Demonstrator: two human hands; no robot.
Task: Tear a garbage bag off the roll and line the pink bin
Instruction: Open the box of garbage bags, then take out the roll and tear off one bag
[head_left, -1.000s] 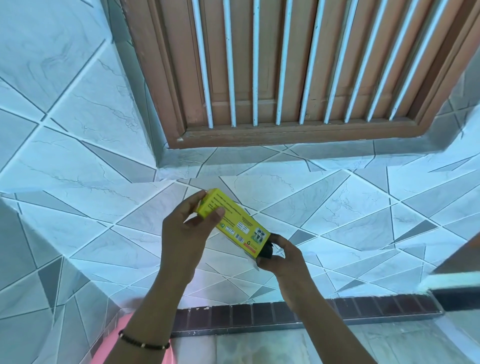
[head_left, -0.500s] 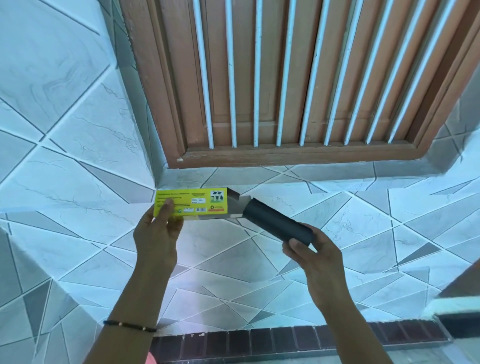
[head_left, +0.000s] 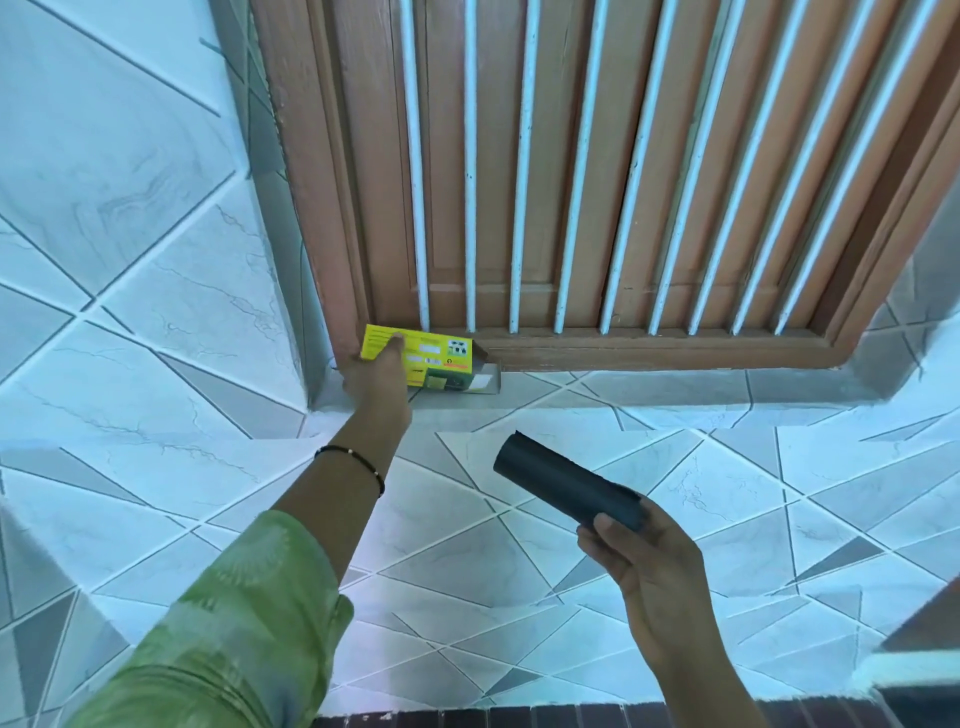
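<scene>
I am seeing the right hand (head_left: 655, 564) closing its fingers and thumb around the near end of the garbage bag roll (head_left: 566, 487), a smooth black cylinder tilting up and to the left, its round far end free in the air over the tiled wall (head_left: 727, 519). The left hand (head_left: 375, 375) is reaching well forward, fingers wrapping the left part of the yellow cardboard box (head_left: 423, 358), a long rectangular carton with printed labels. The box is lying on the grey window sill (head_left: 649, 387), just beside the left corner of the brown wooden window frame (head_left: 649, 349); its right end flap is standing open. A thin black beaded bracelet (head_left: 358, 465) is circling the left wrist, and a light green patterned sleeve (head_left: 228, 634) is covering the forearm. White vertical bars (head_left: 470, 166) are crossing the window. The pale marble-look tiles are meeting in angular grey seams. I cannot see the pink bin.
</scene>
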